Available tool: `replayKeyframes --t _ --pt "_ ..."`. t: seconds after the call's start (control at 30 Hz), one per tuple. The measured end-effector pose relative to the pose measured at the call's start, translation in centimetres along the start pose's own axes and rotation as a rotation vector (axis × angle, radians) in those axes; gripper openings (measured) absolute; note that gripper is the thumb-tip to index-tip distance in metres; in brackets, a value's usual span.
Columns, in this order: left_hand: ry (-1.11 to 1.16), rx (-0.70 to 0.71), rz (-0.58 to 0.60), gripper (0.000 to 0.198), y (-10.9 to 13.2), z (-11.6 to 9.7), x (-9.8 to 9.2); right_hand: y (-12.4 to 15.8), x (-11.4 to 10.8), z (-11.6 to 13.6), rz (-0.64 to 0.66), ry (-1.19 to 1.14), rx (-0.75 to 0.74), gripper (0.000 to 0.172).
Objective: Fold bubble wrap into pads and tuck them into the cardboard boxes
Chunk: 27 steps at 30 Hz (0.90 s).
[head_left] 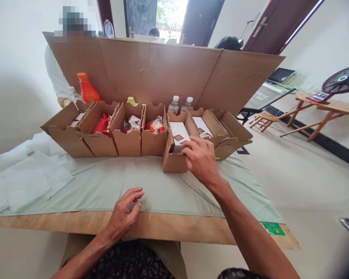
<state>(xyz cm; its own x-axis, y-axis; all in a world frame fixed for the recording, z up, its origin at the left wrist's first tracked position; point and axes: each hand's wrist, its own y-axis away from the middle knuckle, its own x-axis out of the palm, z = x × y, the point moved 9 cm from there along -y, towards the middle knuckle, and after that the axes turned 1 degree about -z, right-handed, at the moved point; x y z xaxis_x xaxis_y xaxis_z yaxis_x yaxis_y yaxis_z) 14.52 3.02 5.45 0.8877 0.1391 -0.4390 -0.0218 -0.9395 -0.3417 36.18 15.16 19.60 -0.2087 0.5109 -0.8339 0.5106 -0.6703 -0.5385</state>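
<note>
My right hand [201,158] is at the front of a cardboard bin [174,162] that stands slightly forward of the row. Its fingers are bent together at the front right corner of a white box [178,131] with a brown printed patch, lying inside the bin; the exact fingertip contact is partly hidden. Another white box [202,127] lies in the bin to the right. Near the table's front edge, my left hand [125,212] rests low over the cloth, thumb and fingers apart, with nothing in it.
Left bins hold a red packet [102,124] and other wrapped goods [155,124]. Behind them stand an orange bottle [88,88], clear bottles [174,104] and a tall cardboard panel [157,69]. Clear plastic bags [31,174] lie at left. A person's sleeve [54,71] shows behind the panel.
</note>
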Motion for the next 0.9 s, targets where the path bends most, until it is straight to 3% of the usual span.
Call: replayKeyframes --t 0.1,0.23,0.3,0.37,0.43,0.47,0.57,0.67,0.77,0.9 --pt "0.047 -0.041 0.070 0.025 1.1 -0.5 0.3 4.9 -5.0 5.8 0.000 -0.099 -0.051 0.020" --pt "0.087 0.016 0.172 0.036 2.9 -2.5 0.4 9.0 -10.7 12.9 0.147 -0.475 -0.136 0.013" --pt "0.062 0.040 0.195 0.037 3.8 -3.1 0.0 9.7 -13.1 12.1 0.061 -0.683 -0.049 0.022" --pt "0.024 0.015 0.170 0.033 4.5 -3.0 -0.7 10.6 -14.0 6.9 -0.226 -0.776 0.229 0.026" --pt "-0.008 -0.040 0.119 0.031 5.2 -2.7 -1.4 12.5 -11.8 0.7 -0.501 -0.798 0.533 0.020" --pt "-0.011 -0.068 0.097 0.033 5.5 -2.6 -1.6 12.7 -9.1 -1.4 -0.493 -0.826 0.607 0.018" --pt "0.021 -0.155 0.082 0.038 6.5 -2.3 -1.0 11.4 0.9 -4.8 -0.243 -1.054 0.742 0.043" --pt "0.065 -0.238 0.144 0.035 6.7 -1.9 0.5 10.7 6.8 -4.9 -0.113 -1.195 0.791 0.053" --pt "0.083 -0.277 0.159 0.024 4.9 -1.4 1.1 12.7 7.7 -4.3 -0.155 -1.205 0.823 0.050" --pt "0.166 -0.225 0.084 0.017 -2.2 -0.6 0.9 17.7 5.7 -5.2 -0.414 -1.164 0.952 0.040"
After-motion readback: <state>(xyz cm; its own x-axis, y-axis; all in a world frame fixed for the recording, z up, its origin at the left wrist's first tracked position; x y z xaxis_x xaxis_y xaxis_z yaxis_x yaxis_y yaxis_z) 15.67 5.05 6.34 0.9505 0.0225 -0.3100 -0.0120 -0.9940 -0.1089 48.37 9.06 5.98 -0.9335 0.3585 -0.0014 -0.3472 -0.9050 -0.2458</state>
